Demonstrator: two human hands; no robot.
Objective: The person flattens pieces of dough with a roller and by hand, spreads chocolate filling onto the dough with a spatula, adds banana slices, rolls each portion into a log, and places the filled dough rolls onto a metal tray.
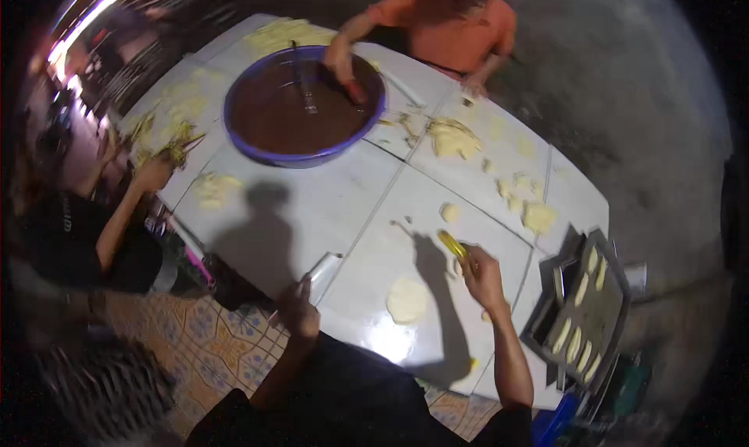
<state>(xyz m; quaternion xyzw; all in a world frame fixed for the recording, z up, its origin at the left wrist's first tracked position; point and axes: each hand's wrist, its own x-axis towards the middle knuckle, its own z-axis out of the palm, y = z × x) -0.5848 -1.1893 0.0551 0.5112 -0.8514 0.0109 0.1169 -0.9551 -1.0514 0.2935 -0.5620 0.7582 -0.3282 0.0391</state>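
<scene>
My left hand (299,314) is closed around a pale, shiny cylinder (321,277) at the table's near edge. My right hand (484,279) grips a glossy yellow object (452,244), elongated and rounded at its end; its exact kind is unclear. Between the hands, a flattened round of dough (407,301) lies on the white tiled table (343,201). Beyond my right hand sits a small dough ball (450,212). Other bits of dough are partly hidden under that hand.
A purple basin (304,164) of brown filling stands far left, a co-worker's hand (339,60) in it. Another person's hand (154,174) is at the left edge. Dough lumps (538,217) lie at right, beside a dark baking tray (607,314) with several dough sticks.
</scene>
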